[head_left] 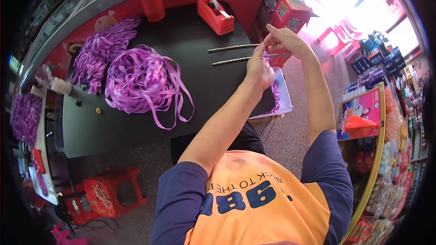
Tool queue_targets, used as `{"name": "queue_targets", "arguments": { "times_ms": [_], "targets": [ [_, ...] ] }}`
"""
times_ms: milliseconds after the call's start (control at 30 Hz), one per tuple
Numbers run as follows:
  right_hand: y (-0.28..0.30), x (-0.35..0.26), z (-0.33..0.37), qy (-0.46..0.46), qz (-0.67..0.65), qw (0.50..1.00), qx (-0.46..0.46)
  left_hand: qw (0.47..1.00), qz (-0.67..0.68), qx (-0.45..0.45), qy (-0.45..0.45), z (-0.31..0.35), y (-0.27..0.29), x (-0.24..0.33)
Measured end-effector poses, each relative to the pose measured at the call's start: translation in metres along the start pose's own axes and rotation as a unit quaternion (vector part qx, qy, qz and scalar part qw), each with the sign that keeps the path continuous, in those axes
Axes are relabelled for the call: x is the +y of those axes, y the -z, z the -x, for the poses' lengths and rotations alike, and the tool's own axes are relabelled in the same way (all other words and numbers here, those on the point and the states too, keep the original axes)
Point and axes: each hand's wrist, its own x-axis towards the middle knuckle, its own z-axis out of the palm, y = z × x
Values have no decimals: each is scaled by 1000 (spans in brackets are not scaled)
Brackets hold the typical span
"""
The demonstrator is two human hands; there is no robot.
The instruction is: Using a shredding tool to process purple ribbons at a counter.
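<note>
My left hand (260, 71) and my right hand (289, 42) meet just past the table's right edge. The left fingers are pinched together on a bit of purple ribbon (267, 55) that shows between the hands. My right fingers are curled in against the left fingertips at the same ribbon, one digit sticking out; most of the ribbon there is hidden. Two thin twisted metal rods, a farther one (229, 48) and a nearer one (231, 61), lie level side by side, their right ends by my hands. Below, a white bin (284, 93) holds more purple ribbon.
On the black table (200, 81) lie a loose heap of purple ribbon (138, 81) and a bundled one (102, 50). A red tape dispenser (218, 20) and a red tumbler (151, 0) stand at the back. A red stool (111, 193) is at lower left, a goods shelf (379, 154) at right.
</note>
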Motion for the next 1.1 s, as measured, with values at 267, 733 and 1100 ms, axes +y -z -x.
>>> {"name": "queue_targets", "arguments": {
  "times_ms": [267,733,1100],
  "targets": [
    [5,9,30,2,4,1000,29,994,-107,26,4,2,6,-6],
    [4,18,42,30,-28,998,53,990,-120,73,18,8,-3,-2],
    [8,70,30,-78,-360,929,-42,991,-125,26,-27,4,9,-7]
  ]
}}
